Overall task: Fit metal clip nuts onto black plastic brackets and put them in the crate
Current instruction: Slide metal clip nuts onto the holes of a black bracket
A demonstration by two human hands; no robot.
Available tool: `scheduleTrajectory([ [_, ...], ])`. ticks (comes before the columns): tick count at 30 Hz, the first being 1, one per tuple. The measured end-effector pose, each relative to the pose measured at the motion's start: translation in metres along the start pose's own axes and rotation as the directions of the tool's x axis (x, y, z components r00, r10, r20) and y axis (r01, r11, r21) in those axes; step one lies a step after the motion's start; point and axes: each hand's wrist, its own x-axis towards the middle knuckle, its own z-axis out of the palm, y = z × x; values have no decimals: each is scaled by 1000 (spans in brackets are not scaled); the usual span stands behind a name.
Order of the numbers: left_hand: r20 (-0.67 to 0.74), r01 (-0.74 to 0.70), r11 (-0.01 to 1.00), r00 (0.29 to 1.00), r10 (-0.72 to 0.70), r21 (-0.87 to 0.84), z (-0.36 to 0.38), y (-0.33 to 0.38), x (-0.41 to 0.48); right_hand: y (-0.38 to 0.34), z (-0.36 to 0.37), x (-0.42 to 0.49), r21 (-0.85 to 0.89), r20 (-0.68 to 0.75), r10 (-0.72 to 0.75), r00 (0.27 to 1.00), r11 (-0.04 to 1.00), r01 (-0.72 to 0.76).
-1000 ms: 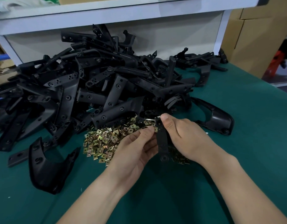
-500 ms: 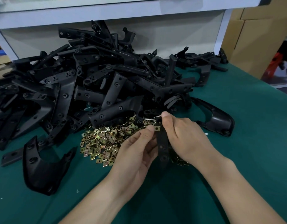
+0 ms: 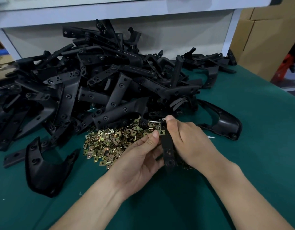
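Little has shifted since a second ago: both hands work at the right edge of the heap of loose clip nuts (image 3: 110,143), and one clip nut (image 3: 162,132) now sits on the bracket (image 3: 168,150). The right hand (image 3: 190,141) grips this black bracket upright, with its thumb over the upper end. The left hand (image 3: 140,156) pinches the brass-coloured clip nut against the bracket's left edge near that end, fingers curled behind. Behind the heap and touching it rises the pile of brackets (image 3: 93,90), on the green table (image 3: 259,163).
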Motion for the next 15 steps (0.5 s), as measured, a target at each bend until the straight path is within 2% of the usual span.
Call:
scheduleTrajectory([
  [15, 76, 21, 997, 997, -26, 70, -5, 4, 0, -3, -6, -1, 103, 36, 2, 999, 995, -5],
])
